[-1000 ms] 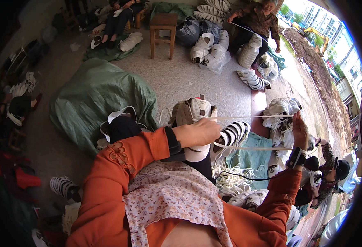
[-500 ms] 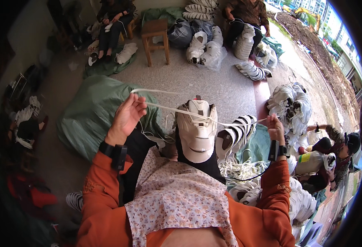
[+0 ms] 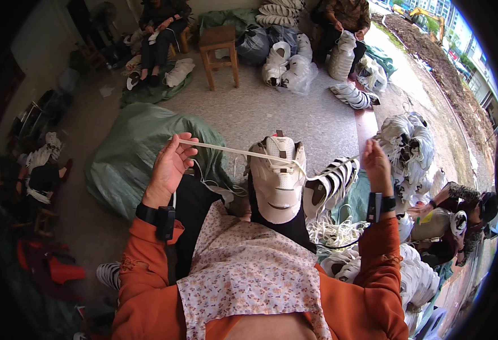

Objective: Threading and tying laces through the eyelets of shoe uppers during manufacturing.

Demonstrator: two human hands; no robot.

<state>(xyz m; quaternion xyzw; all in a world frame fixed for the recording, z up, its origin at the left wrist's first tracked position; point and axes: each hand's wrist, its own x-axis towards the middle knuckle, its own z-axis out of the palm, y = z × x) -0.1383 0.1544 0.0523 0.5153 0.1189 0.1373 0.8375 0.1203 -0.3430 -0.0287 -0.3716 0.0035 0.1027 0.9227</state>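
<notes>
A white and cream shoe upper (image 3: 276, 190) with a grey-brown collar rests toe toward me on my dark-trousered leg. A flat white shoelace (image 3: 226, 149) runs through its eyelets. My left hand (image 3: 172, 167), left of the upper, pinches one length of lace between thumb and fingers, drawn fairly straight to the shoe. On the other side my right hand (image 3: 377, 167) is raised with closed fingers on the other length, which sags from the eyelets. A loose lace part also hangs below my left hand. Both wrists wear dark bands with small devices.
A big green sack (image 3: 141, 153) lies left of my legs. On the right are a row of nested uppers (image 3: 336, 181), a heap of white laces (image 3: 336, 232) and bundled uppers (image 3: 406, 141). A wooden stool (image 3: 217, 48) stands ahead. Other people sit ahead and at right.
The lace between my left hand and the shoe has become tighter. My right hand has risen slightly, and its lace length now sags near the shoe. The view has shifted a little.
</notes>
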